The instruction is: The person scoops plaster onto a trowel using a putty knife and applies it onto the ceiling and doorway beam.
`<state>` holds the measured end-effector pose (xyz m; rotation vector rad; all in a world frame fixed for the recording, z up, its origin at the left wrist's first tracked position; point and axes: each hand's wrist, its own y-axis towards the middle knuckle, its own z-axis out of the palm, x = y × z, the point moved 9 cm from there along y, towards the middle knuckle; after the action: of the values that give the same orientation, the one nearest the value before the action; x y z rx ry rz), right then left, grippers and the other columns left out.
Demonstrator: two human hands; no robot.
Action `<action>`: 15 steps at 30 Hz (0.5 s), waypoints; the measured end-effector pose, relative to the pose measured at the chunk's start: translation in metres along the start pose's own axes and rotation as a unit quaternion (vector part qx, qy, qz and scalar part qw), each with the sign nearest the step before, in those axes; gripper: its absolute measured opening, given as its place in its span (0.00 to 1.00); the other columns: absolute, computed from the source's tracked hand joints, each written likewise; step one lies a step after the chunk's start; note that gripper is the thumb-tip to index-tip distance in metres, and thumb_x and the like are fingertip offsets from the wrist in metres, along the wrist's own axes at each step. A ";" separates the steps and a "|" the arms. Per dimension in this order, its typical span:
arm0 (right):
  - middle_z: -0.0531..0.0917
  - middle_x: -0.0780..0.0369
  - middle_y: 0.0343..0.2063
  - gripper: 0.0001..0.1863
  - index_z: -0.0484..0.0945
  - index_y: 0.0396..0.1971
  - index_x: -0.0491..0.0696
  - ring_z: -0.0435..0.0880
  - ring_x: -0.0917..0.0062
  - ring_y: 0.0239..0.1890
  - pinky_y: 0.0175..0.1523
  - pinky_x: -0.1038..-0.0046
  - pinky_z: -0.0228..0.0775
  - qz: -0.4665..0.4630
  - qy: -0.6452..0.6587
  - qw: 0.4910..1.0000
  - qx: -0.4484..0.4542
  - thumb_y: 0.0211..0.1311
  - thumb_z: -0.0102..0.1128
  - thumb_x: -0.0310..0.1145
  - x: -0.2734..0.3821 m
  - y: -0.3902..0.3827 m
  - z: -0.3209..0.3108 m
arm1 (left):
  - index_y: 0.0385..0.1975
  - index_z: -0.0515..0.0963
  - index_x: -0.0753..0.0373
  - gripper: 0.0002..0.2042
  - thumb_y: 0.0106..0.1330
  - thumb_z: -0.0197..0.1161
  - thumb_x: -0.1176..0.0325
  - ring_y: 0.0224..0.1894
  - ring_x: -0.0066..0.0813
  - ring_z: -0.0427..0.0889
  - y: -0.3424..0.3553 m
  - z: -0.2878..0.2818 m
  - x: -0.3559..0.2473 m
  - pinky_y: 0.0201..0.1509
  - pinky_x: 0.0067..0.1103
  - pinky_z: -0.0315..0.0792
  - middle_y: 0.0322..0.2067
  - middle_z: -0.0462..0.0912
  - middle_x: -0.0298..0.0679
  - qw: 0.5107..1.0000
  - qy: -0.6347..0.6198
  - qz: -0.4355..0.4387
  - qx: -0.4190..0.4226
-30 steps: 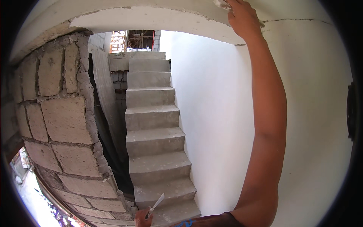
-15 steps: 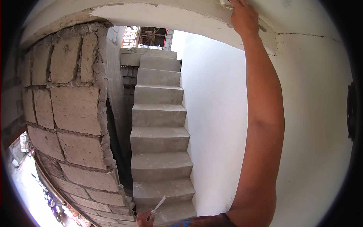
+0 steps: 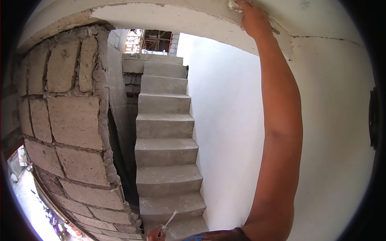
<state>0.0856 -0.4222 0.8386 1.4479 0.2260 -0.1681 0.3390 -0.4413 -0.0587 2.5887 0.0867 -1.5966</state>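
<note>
My right hand (image 3: 255, 22) is raised at the top, fingers closed round a scraper with pale paste, held against the plastered beam (image 3: 173, 16) near its meeting with the ceiling; the tool is mostly hidden by the hand. A small crack runs from the beam's end along the white wall (image 3: 325, 120). Low in the middle, my left hand (image 3: 156, 233) grips a putty knife (image 3: 172, 217) with its light blade pointing up, in front of the concrete stairs.
A rough block wall (image 3: 74, 120) with a jagged edge stands left, beside a dark gap. Concrete stairs (image 3: 167, 128) rise along a white side wall (image 3: 225, 132) toward scaffolding (image 3: 155, 42). Bright ground with clutter (image 3: 26, 193) shows at lower left.
My right hand has shifted left along the beam, away from its right-hand corner, since a second ago. The view has shifted slightly; my left hand still holds the knife low down.
</note>
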 end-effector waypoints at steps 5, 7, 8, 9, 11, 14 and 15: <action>0.78 0.61 0.59 0.29 0.72 0.64 0.57 0.78 0.63 0.57 0.61 0.63 0.71 0.008 -0.012 0.995 0.099 0.62 0.49 0.21 -0.005 -0.021 -0.007 | 0.49 0.80 0.64 0.32 0.47 0.81 0.52 0.45 0.37 0.80 0.002 -0.002 0.001 0.48 0.31 0.74 0.42 0.82 0.45 1.000 -0.012 0.000 0.010; 0.78 0.60 0.59 0.29 0.71 0.64 0.57 0.79 0.61 0.57 0.62 0.63 0.71 0.004 0.073 0.975 0.211 0.63 0.49 0.21 0.012 -0.041 -0.022 | 0.50 0.80 0.64 0.32 0.48 0.81 0.52 0.46 0.37 0.81 -0.001 -0.004 0.007 0.49 0.31 0.75 0.42 0.83 0.46 1.000 -0.015 -0.008 0.010; 0.78 0.60 0.59 0.29 0.71 0.64 0.57 0.79 0.61 0.57 0.62 0.63 0.71 0.001 0.072 0.976 0.208 0.63 0.49 0.21 0.015 -0.040 -0.022 | 0.51 0.80 0.64 0.32 0.48 0.80 0.52 0.46 0.37 0.81 0.000 -0.003 0.009 0.50 0.30 0.75 0.43 0.83 0.46 1.000 -0.016 -0.011 0.015; 0.78 0.59 0.58 0.29 0.71 0.65 0.57 0.79 0.61 0.57 0.62 0.63 0.70 -0.019 0.060 0.992 0.114 0.63 0.49 0.20 0.022 -0.034 -0.033 | 0.51 0.80 0.64 0.32 0.48 0.80 0.52 0.47 0.37 0.81 0.000 -0.002 0.013 0.50 0.30 0.75 0.43 0.83 0.46 1.000 -0.016 -0.014 0.023; 0.78 0.59 0.58 0.30 0.71 0.65 0.57 0.79 0.61 0.57 0.63 0.63 0.70 -0.042 0.052 0.998 0.018 0.62 0.49 0.20 0.040 -0.025 -0.036 | 0.52 0.80 0.64 0.32 0.49 0.80 0.52 0.47 0.37 0.82 0.000 -0.002 0.019 0.51 0.30 0.76 0.44 0.84 0.47 0.999 -0.020 -0.022 0.029; 0.77 0.55 0.57 0.24 0.76 0.58 0.52 0.73 0.59 0.61 0.64 0.56 0.64 -0.054 0.023 0.994 -0.096 0.61 0.49 0.21 0.063 -0.006 -0.033 | 0.53 0.80 0.65 0.33 0.49 0.80 0.52 0.48 0.38 0.83 -0.004 -0.002 0.028 0.52 0.30 0.76 0.45 0.84 0.47 0.998 -0.031 -0.030 0.039; 0.77 0.55 0.57 0.24 0.76 0.58 0.52 0.73 0.59 0.61 0.64 0.56 0.64 -0.057 0.028 0.993 -0.097 0.61 0.49 0.21 0.067 -0.004 -0.026 | 0.53 0.80 0.65 0.33 0.49 0.80 0.52 0.49 0.38 0.83 -0.004 -0.004 0.030 0.52 0.30 0.76 0.45 0.85 0.48 0.998 -0.033 -0.038 0.040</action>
<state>0.1480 -0.3953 0.8153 1.2485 0.3616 -0.1927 0.3556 -0.4366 -0.0834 2.6188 0.1198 -1.7436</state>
